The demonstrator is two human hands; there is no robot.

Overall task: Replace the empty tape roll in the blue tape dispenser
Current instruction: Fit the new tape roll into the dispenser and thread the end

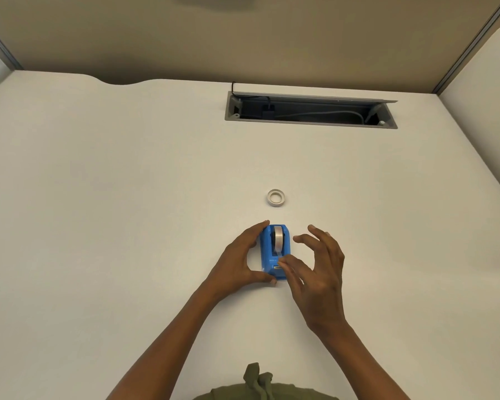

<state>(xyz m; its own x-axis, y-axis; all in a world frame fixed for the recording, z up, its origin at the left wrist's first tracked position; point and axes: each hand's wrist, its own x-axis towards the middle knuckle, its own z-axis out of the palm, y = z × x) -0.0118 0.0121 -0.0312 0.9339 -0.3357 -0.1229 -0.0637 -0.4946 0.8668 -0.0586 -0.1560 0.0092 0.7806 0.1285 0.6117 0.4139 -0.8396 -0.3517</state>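
The blue tape dispenser (267,256) stands on the white desk (127,197), its cutter end toward me. A roll of tape (278,239) sits upright in its cradle. My left hand (238,259) grips the dispenser from the left, fingertips at its far corner and thumb at its near corner. My right hand (315,267) hovers at the dispenser's right side with fingers spread, its thumb tip resting by the cutter. A thin white ring-shaped roll (276,197) lies flat on the desk just beyond the dispenser.
A grey cable tray opening (311,111) with cords inside is set into the desk at the back. Beige partition walls (243,39) close off the back and right sides.
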